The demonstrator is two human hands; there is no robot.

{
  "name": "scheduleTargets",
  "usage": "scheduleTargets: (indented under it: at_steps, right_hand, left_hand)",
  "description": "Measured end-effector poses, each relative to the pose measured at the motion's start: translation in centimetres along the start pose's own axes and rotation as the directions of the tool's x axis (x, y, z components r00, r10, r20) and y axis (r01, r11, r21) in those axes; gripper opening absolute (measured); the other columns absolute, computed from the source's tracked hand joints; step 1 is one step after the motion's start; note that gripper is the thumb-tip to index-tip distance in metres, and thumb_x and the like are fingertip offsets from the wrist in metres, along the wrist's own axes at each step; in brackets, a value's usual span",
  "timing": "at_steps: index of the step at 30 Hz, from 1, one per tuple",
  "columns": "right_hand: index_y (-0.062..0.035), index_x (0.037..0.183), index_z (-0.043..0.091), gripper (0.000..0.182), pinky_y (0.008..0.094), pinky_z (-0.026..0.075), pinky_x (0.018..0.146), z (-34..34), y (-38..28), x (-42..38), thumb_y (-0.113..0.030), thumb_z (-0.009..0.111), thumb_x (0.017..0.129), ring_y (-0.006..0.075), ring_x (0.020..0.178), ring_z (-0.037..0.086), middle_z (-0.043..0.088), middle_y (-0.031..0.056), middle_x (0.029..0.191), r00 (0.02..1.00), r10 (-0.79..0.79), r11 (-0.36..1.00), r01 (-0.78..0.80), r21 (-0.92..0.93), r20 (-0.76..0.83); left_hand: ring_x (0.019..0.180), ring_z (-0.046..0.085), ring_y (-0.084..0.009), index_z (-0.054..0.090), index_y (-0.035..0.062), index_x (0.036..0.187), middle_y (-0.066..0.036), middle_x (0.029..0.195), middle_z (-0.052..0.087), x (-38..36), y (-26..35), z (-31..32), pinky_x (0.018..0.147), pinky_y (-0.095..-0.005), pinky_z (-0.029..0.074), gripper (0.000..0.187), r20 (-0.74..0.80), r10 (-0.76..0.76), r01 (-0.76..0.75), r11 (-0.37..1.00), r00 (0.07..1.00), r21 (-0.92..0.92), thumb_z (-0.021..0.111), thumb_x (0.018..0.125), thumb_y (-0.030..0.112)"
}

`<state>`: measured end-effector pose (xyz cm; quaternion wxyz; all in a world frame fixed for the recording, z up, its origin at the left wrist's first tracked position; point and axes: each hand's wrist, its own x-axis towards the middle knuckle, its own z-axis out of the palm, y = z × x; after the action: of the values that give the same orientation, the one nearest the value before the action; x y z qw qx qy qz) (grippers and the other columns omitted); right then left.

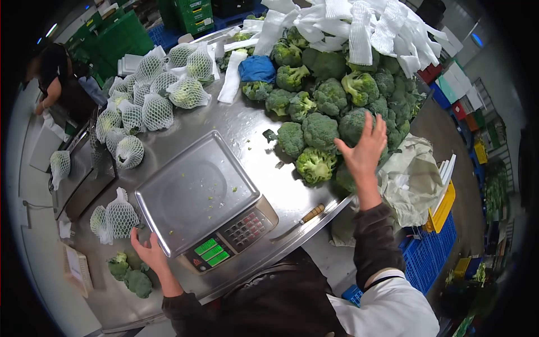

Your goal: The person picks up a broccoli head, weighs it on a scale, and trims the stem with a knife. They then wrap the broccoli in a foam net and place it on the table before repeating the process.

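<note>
My right hand (365,149) is open with spread fingers over the edge of a big heap of broccoli (321,132), its fingertips overlapping one head. My left hand (150,253) is open too, beside the left corner of a digital scale (196,191) with a bare steel pan and lit green displays. Close to the left fingers are broccoli heads in white foam nets (120,216). Just below them, loose broccoli heads (137,282) lie on the steel table. A knife with a wooden handle (313,213) rests near the table's front edge.
Many net-wrapped broccoli heads (157,111) sit at the back left. White foam nets (373,28) cover the heap's far end, near a blue cloth (257,69). Right of the table are a pale sack (412,180) and a blue crate (429,253). Another person (64,84) stands at the far left.
</note>
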<state>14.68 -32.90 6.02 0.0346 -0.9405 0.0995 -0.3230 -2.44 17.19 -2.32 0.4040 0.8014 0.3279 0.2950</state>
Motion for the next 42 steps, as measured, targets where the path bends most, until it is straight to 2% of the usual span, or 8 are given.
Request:
scheduleTargets:
  at_steps: [9, 14, 20, 26, 30, 34, 39, 42]
  right_hand:
    - [-0.0104, 0.126, 0.045, 0.079, 0.0441, 0.039, 0.094, -0.5, 2.8, 0.0, -0.020, 0.079, 0.055, 0.0354, 0.115, 0.044, 0.042, 0.0163, 0.127, 0.997, -0.020, 0.964, 0.040, 0.262, -0.080]
    - [-0.0088, 0.127, 0.042, 0.084, 0.0442, 0.039, 0.096, -3.1, -3.7, -1.9, -0.017, 0.080, 0.053, 0.0361, 0.116, 0.044, 0.041, 0.0185, 0.127, 0.970, -0.141, 0.793, 0.230, 0.565, -0.198]
    - [-0.0048, 0.135, 0.030, 0.089, 0.0444, 0.031, 0.102, -2.2, -18.2, -10.6, -0.021, 0.079, 0.062, 0.0400, 0.123, 0.033, 0.033, 0.0236, 0.133, 0.912, -0.377, 0.357, -0.016, 0.934, 0.160]
    - [0.0006, 0.133, 0.031, 0.067, 0.0423, 0.031, 0.103, -1.9, -23.6, -16.0, -0.008, 0.064, 0.075, 0.0399, 0.124, 0.035, 0.030, 0.0233, 0.135, 0.722, -0.667, 0.138, -0.124, 0.983, 0.185]
    - [0.0001, 0.128, 0.041, 0.054, 0.0411, 0.033, 0.102, -0.5, -21.1, -12.2, -0.010, 0.061, 0.079, 0.0379, 0.121, 0.040, 0.042, 0.0215, 0.129, 0.668, -0.740, 0.174, 0.079, 0.982, 0.077]
    - [-0.0059, 0.119, 0.051, 0.040, 0.0356, 0.046, 0.082, 2.8, -15.8, -2.4, -0.005, 0.060, 0.080, 0.0255, 0.098, 0.058, 0.059, 0.0129, 0.110, 0.949, -0.250, 0.412, -0.075, 0.908, 0.192]
    - [-0.0043, 0.117, 0.051, 0.037, 0.0352, 0.048, 0.074, 10.0, -16.4, 3.1, -0.013, 0.060, 0.082, 0.0267, 0.081, 0.063, 0.063, 0.0133, 0.100, 0.820, -0.383, 0.450, -0.237, 0.861, 0.426]
    - [-0.0041, 0.119, 0.050, 0.045, 0.0411, 0.044, 0.087, 16.5, -19.3, 3.4, -0.023, 0.061, 0.080, 0.0320, 0.102, 0.056, 0.057, 0.0173, 0.114, 0.737, -0.518, 0.626, -0.019, 0.780, 0.434]
  left_hand:
    - [0.123, 0.041, -0.0225, 0.041, 0.0025, 0.130, -0.011, 0.132, 0.044, -6.0, 13.0, 6.0, 0.098, -0.0363, 0.035, 0.059, 0.240, 0.347, -0.317, 0.936, 0.907, -0.154, 0.058, 0.074, -0.001]
    - [0.125, 0.040, -0.0257, 0.033, 0.0030, 0.135, -0.014, 0.135, 0.041, -9.8, 15.1, 9.5, 0.100, -0.0387, 0.034, 0.063, 0.635, 0.288, 0.130, 0.840, 0.717, -0.527, 0.059, 0.078, 0.006]
    - [0.130, 0.031, -0.0280, 0.021, 0.0029, 0.140, -0.018, 0.139, 0.032, -9.2, 16.0, 9.3, 0.106, -0.0394, 0.025, 0.071, 0.503, 0.242, 0.266, 0.620, 0.830, -0.738, 0.059, 0.083, 0.020]
    - [0.126, 0.034, -0.0259, 0.027, -0.0019, 0.137, -0.017, 0.136, 0.036, -1.3, 6.7, 6.0, 0.106, -0.0368, 0.026, 0.070, 0.397, 0.058, 0.102, 0.923, 0.916, -0.372, 0.064, 0.080, 0.015]
    - [0.127, 0.035, -0.0263, 0.030, -0.0006, 0.137, -0.018, 0.136, 0.037, -0.7, 6.0, 5.3, 0.106, -0.0358, 0.026, 0.069, 0.362, 0.040, 0.113, 0.914, 0.931, -0.391, 0.065, 0.079, 0.015]
    - [0.128, 0.034, -0.0279, 0.030, 0.0013, 0.138, -0.017, 0.138, 0.035, -1.9, 7.4, 5.4, 0.106, -0.0398, 0.024, 0.071, 0.268, 0.026, 0.064, 0.945, 0.963, -0.320, 0.065, 0.078, 0.015]
    - [0.129, 0.033, -0.0291, 0.033, 0.0016, 0.135, -0.015, 0.138, 0.036, -3.1, 9.6, 5.5, 0.106, -0.0441, 0.023, 0.071, 0.110, 0.065, -0.043, 0.981, 0.992, -0.192, 0.066, 0.073, 0.013]
    - [0.129, 0.034, -0.0286, 0.035, 0.0014, 0.134, -0.014, 0.138, 0.036, -3.6, 9.9, 4.3, 0.106, -0.0432, 0.024, 0.069, 0.078, 0.173, -0.172, 0.985, 0.982, -0.022, 0.066, 0.072, 0.010]
